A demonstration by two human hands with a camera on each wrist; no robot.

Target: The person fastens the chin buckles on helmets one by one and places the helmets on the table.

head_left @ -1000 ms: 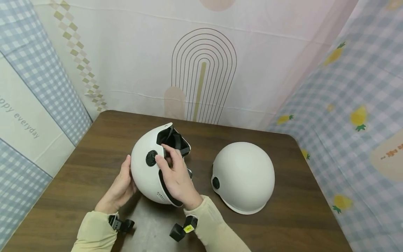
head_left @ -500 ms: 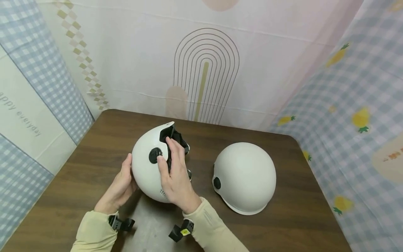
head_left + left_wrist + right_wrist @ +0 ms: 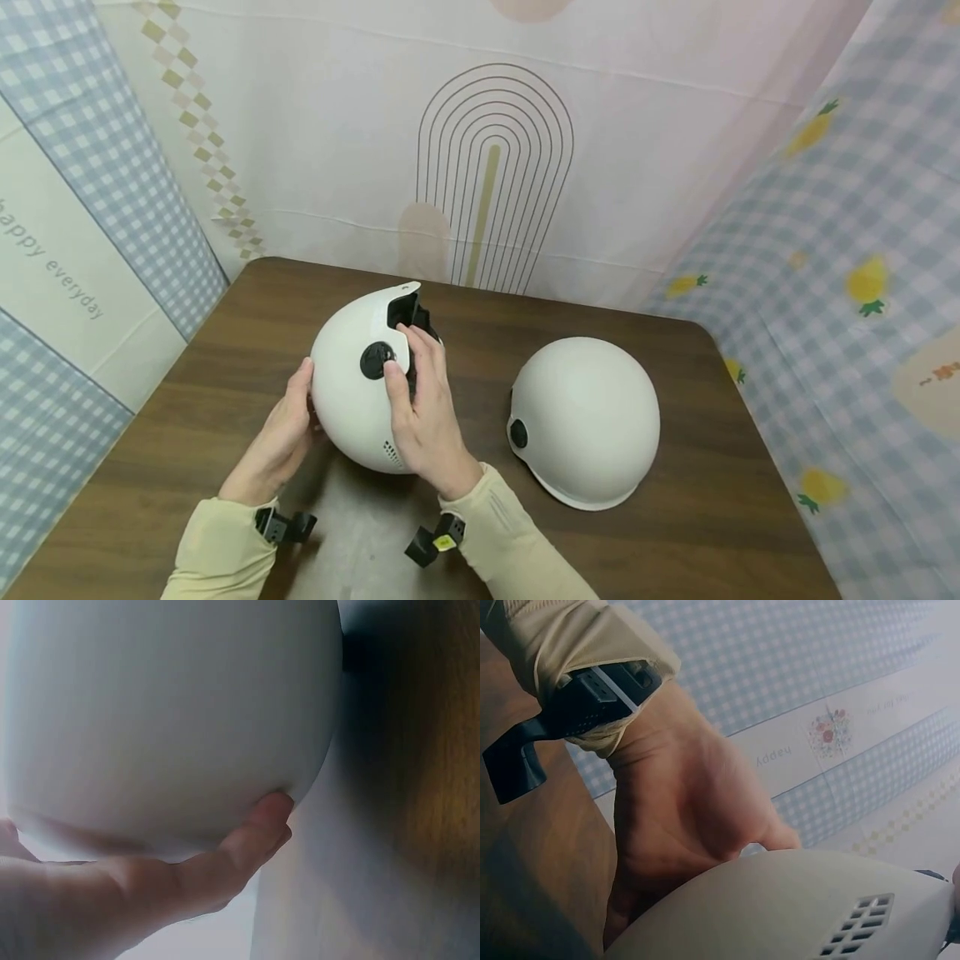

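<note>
A glossy white helmet [image 3: 345, 392] is held tilted on its side at the left of the table, its dark-lined opening facing right. It has a round black side disc [image 3: 375, 360] and a patch of small vent slots [image 3: 859, 926]. My left hand [image 3: 273, 442] cups the outer shell, thumb up and fingers spread underneath; the left wrist view shows the fingers against the lower curve. My right hand [image 3: 429, 417] grips the helmet's edge, thumb beside the black disc and fingers reaching over the rim, their tips partly hidden.
A second white helmet [image 3: 588, 417] rests dome up to the right, with a black disc at its left side. The brown wooden table [image 3: 712, 500] has a pale grey patch [image 3: 360, 533] at the front. Printed cloths hang behind and at both sides.
The held helmet has turned so its opening faces further away and less lining shows. My right hand has moved slightly up with the rim. The other helmet has stayed put.
</note>
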